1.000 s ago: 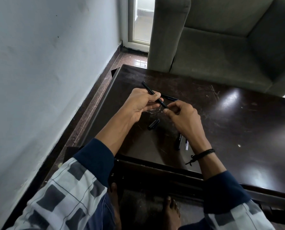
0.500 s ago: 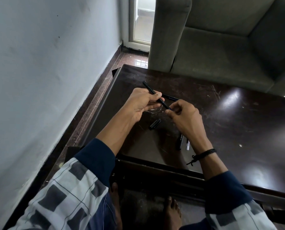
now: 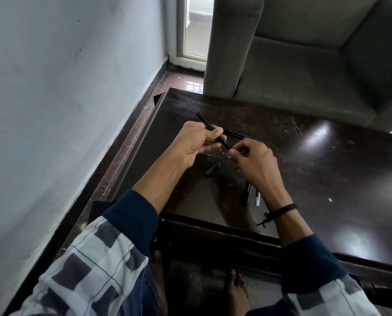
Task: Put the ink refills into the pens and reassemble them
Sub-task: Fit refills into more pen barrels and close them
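Left hand (image 3: 197, 142) with fingers curled round black pen barrel (image 3: 207, 124) above dark table (image 3: 327, 167), right hand (image 3: 253, 161) fingertips pinched on its lower end, loose cap (image 3: 212, 170) lying on table below, clear refill (image 3: 257, 198) beside right wrist

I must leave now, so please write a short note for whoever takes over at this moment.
Left hand: grips the black pen barrel.
Right hand: pinches its lower end; the part there is hidden.
On the table: loose cap, second pen behind the hands, third pen and clear refill by the right wrist.
Done: cannot tell.
To do: finish this pen, cap it, load the refill.
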